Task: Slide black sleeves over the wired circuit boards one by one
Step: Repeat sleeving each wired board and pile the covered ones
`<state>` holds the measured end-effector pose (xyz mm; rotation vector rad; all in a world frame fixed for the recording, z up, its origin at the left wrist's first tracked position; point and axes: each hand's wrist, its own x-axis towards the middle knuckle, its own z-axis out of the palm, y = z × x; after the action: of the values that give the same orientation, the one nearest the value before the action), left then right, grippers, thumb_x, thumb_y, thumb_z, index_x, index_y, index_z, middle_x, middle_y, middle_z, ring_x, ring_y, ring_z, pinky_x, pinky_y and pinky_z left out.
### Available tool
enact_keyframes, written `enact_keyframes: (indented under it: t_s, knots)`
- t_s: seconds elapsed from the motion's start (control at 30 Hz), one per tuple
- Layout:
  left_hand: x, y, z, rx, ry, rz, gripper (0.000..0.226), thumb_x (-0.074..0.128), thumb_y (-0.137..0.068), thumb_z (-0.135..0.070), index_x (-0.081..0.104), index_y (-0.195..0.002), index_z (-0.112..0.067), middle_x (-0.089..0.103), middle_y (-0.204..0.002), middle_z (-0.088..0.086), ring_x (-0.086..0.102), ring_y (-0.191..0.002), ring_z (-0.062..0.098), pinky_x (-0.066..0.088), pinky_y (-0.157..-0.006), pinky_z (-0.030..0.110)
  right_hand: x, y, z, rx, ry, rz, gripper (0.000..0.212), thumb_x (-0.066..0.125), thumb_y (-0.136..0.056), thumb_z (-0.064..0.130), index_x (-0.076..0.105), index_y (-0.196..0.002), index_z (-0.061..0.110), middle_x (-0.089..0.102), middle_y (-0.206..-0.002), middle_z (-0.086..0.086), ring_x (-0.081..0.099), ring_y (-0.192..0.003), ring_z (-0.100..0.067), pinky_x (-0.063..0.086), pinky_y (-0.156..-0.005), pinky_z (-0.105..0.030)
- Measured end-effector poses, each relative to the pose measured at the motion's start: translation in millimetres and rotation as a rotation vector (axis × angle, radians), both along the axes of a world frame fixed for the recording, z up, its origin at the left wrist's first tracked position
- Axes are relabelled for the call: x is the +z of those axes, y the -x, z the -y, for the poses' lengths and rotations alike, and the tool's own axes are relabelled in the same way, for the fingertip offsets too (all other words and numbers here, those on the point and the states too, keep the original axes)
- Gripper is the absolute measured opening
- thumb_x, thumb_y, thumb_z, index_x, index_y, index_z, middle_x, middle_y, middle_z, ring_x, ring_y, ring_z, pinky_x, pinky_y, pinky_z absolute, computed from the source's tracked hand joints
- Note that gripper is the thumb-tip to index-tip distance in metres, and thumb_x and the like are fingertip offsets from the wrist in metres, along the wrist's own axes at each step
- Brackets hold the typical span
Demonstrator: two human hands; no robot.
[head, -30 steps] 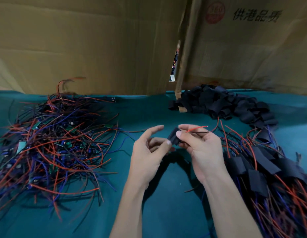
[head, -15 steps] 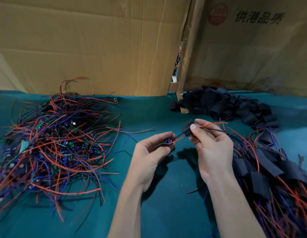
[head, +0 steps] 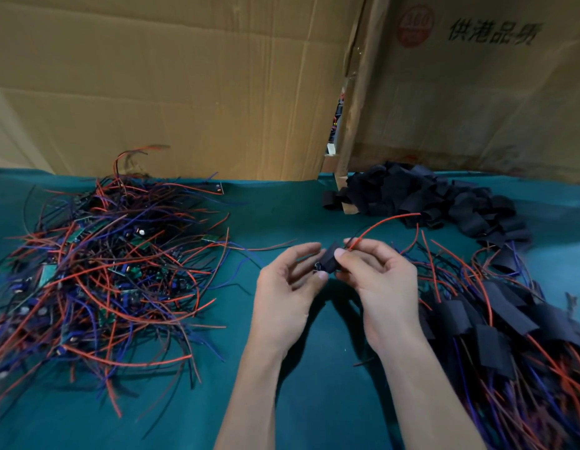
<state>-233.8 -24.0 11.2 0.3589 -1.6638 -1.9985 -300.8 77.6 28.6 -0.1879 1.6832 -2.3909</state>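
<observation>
The black sleeve [head: 329, 261] you hold above the near middle of the green table [head: 282, 401] is a light, limp tube that collapses under pressure, so keep your right hand [head: 379, 280] pinching it lightly by the edges, thumb on top, and spare the thin red wire [head: 379, 224]. Your left hand [head: 287, 287] has its fingers curled at the sleeve's near end, probably pinching the mostly hidden board.

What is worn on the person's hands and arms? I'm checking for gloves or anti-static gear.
Nothing shows: the left hand and right hand are bare, without gloves, rings, watch or wrist strap. Both forearms are uncovered to the frame's bottom edge, no sleeves visible.
</observation>
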Motion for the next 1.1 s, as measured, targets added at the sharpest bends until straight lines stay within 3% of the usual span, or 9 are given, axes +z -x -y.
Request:
enact_keyframes:
  t_s: [0.17, 0.27, 0.4, 0.53, 0.7, 0.93, 1.03, 1.1]
  knots:
    - [-1.6, 0.3, 2.0, 0.054, 0.106, 0.022, 0.039, 0.057, -0.091, 0.015, 0.071, -0.102, -0.019, 0.078, -0.100, -0.004, 0.072, -0.095, 0.008, 0.054, -0.080, 0.018, 1.0, 0.6, -1.5, -0.025, 0.006, 0.046, 0.018, 0.074, -0.085, -0.008, 0.067, -0.086, 0.009, 0.073, -0.070, 0.000, 0.067, -0.067, -0.012, 0.057, -0.061, -0.022]
    - [-3.7, -0.5, 2.4, 0.155, 0.160, 0.013, 0.030, 0.065, -0.089, 0.007, 0.075, -0.092, -0.021, 0.077, -0.090, -0.002, 0.073, -0.084, 0.011, 0.056, -0.077, 0.023, 3.9, -0.5, -2.3, 0.008, 0.033, 0.089, 0.018, 0.072, -0.086, -0.008, 0.067, -0.084, 0.010, 0.073, -0.073, -0.001, 0.067, -0.065, -0.014, 0.056, -0.058, -0.022]
    - [-1.8, -0.2, 3.6, 0.228, 0.090, -0.038, 0.023, 0.070, -0.086, 0.005, 0.076, -0.090, -0.017, 0.077, -0.087, 0.002, 0.070, -0.080, 0.012, 0.059, -0.081, 0.034, 8.1, -2.5, -2.9, 0.072, 0.139, 0.198, 0.023, 0.069, -0.088, -0.007, 0.065, -0.078, 0.013, 0.072, -0.075, -0.001, 0.068, -0.060, -0.018, 0.058, -0.056, -0.025]
    - [2.1, 0.8, 0.6, 0.226, -0.036, -0.076, 0.028, 0.067, -0.087, 0.009, 0.076, -0.097, -0.016, 0.078, -0.092, -0.002, 0.069, -0.084, 0.006, 0.056, -0.078, 0.022, 10.0, -3.7, -3.2, 0.174, 0.165, 0.262, 0.024, 0.065, -0.091, -0.003, 0.068, -0.074, 0.014, 0.072, -0.077, -0.006, 0.070, -0.060, -0.022, 0.060, -0.058, -0.027]
    - [1.9, 0.0, 0.2, 0.181, -0.083, -0.107, 0.025, 0.070, -0.083, 0.009, 0.077, -0.093, -0.013, 0.078, -0.091, 0.003, 0.068, -0.083, 0.009, 0.053, -0.076, 0.019, 10.3, -5.8, -4.0, 0.215, 0.163, 0.302, 0.030, 0.063, -0.092, -0.002, 0.072, -0.069, 0.015, 0.074, -0.077, -0.011, 0.072, -0.062, -0.022, 0.061, -0.060, -0.027]
    - [-0.3, -0.4, -0.2, 0.106, -0.164, -0.117, 0.023, 0.071, -0.081, 0.009, 0.081, -0.086, -0.010, 0.076, -0.086, 0.010, 0.066, -0.073, 0.011, 0.053, -0.068, 0.019, 11.7, -4.5, -4.4, 0.204, 0.166, 0.320, 0.010, 0.061, -0.093, -0.001, 0.071, -0.095, 0.000, 0.074, -0.087, -0.017, 0.075, -0.074, -0.024, 0.064, -0.070, -0.031]
    - [0.9, 0.2, -1.2, 0.105, -0.161, -0.120, 0.019, 0.072, -0.081, 0.009, 0.080, -0.086, -0.007, 0.077, -0.089, 0.013, 0.069, -0.079, 0.013, 0.055, -0.072, 0.022, 10.1, -4.8, -4.4, 0.215, 0.155, 0.271, 0.008, 0.065, -0.092, 0.003, 0.072, -0.093, 0.000, 0.074, -0.088, -0.015, 0.074, -0.080, -0.022, 0.064, -0.077, -0.030]
    - [1.4, 0.1, -1.1, 0.107, -0.145, -0.101, 0.016, 0.072, -0.080, 0.009, 0.078, -0.088, -0.004, 0.077, -0.091, 0.014, 0.069, -0.083, 0.017, 0.055, -0.078, 0.027, 10.2, -6.7, -4.4, 0.235, 0.116, 0.250, 0.010, 0.064, -0.093, 0.002, 0.073, -0.097, 0.000, 0.075, -0.088, -0.014, 0.074, -0.079, -0.020, 0.063, -0.073, -0.028]
